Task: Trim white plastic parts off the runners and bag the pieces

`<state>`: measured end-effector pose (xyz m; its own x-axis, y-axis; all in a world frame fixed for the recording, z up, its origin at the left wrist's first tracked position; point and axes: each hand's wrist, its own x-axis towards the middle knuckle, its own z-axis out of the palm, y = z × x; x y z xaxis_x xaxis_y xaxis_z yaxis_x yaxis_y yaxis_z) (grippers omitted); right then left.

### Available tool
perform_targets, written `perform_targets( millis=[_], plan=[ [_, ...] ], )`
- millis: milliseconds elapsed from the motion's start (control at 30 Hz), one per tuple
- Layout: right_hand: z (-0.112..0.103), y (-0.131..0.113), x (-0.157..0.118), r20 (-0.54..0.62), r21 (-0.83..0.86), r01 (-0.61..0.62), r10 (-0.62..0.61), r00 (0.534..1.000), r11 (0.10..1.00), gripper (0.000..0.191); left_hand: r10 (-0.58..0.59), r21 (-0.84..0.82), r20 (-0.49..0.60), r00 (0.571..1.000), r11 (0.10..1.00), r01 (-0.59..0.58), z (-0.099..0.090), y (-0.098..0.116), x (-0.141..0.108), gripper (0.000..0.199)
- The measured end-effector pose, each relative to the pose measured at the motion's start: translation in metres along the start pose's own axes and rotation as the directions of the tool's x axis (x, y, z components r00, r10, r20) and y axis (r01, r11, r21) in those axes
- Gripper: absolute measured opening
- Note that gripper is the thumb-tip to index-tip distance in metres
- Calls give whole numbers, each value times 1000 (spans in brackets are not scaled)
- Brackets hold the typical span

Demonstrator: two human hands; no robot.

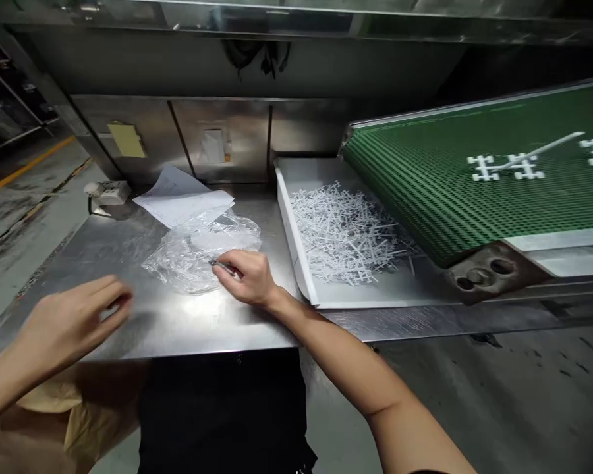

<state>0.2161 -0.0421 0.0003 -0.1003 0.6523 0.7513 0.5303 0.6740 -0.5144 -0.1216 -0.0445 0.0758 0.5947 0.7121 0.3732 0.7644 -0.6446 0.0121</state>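
My right hand (247, 275) is closed in a pinch above the steel table. A small, dark, metal-looking tool (213, 263) pokes out from between its thumb and forefinger; its kind is mostly hidden by the fingers. Just behind that hand, a crumpled clear plastic bag (178, 253) lies on the table with something whitish under or in it. To the left, my left hand (79, 317) hovers over the table's front part, slightly blurred. Its fingers curve loosely toward the thumb with a gap between, and nothing shows in them.
White paper sheets (178, 197) lie behind the bag, near a power socket block (114, 192). At right, a white tray (291, 240) holds a heap of small white plastic parts (346, 230). A green conveyor belt (474, 204) overhangs it, carrying white pieces (526, 166). A brown carton (79, 421) stands below left.
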Motion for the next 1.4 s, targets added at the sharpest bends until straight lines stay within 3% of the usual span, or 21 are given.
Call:
perform_targets(
  millis=[67, 133, 200, 267, 367, 467, 533, 633, 733, 767, 800, 833, 933, 1033, 1133, 1200, 1267, 1400],
  plan=[
    [-10, -2, 0, -50, 39, -13, 15, 999, 999, 20, 119, 40, 30, 992, 992, -120, 6, 40, 39, 22],
    [-23, 0, 1, -125, 63, -43, 50, 991, 997, 14, 205, 102, 68, 976, 972, -211, 26, 66, 82, 24],
    [-31, 2, 3, -191, 83, -54, 69, 979, 995, 9, 286, 148, 148, 947, 940, -307, 47, 73, 116, 28],
    [-32, 1, 4, -238, 98, -49, 71, 969, 994, 8, 318, 172, 145, 937, 924, -340, 56, 68, 138, 37],
    [-24, -4, 5, -277, 90, -49, 73, 958, 995, 11, 273, 143, -83, 958, 955, -260, 36, 59, 164, 35],
    [-13, -3, 7, -279, 55, -68, 80, 957, 996, 15, 246, 80, -332, 911, 969, -233, -9, 81, 208, 26],
    [-8, 2, 8, -248, 32, -68, 73, 966, 997, 18, 381, 143, -416, 825, 924, -354, -39, 126, 242, 29],
    [-2, 8, 6, -178, 6, -55, 56, 982, 998, 19, 723, 264, -364, 588, 685, -679, -69, 224, 282, 41],
    [0, 12, 4, -125, -25, -75, 71, 990, 997, 20, 924, 313, -206, 321, 373, -873, -72, 315, 312, 48],
    [0, 13, 4, -115, -37, -89, 85, 990, 995, 20, 950, 350, -160, 268, 308, -884, -68, 337, 322, 44],
    [0, 13, 4, -110, -49, -107, 101, 989, 993, 20, 962, 403, -127, 244, 274, -873, -63, 354, 332, 39],
    [-1, 14, 4, -106, -58, -123, 116, 988, 991, 20, 965, 467, -102, 241, 260, -845, -56, 367, 341, 34],
    [-2, 15, 7, -107, -70, -162, 154, 982, 984, 19, 954, 630, -64, 293, 266, -729, -36, 386, 368, 23],
    [0, 16, 8, -108, -55, -185, 178, 978, 981, 20, 935, 668, -31, 353, 282, -688, -28, 390, 383, 22],
    [2, 16, 8, -104, -24, -208, 204, 973, 978, 20, 899, 625, 30, 436, 324, -710, -36, 382, 384, 28],
    [2, 16, 8, -100, 0, -227, 226, 969, 974, 18, 874, 577, 18, 486, 388, -719, -47, 366, 377, 33],
    [3, 15, 7, -99, 25, -254, 256, 962, 967, 16, 848, 501, -84, 523, 489, -713, -60, 336, 361, 34],
    [3, 16, 9, -110, 77, -339, 346, 932, 938, 12, 716, 355, -348, 606, 699, -621, -67, 241, 292, 26]
  ],
)
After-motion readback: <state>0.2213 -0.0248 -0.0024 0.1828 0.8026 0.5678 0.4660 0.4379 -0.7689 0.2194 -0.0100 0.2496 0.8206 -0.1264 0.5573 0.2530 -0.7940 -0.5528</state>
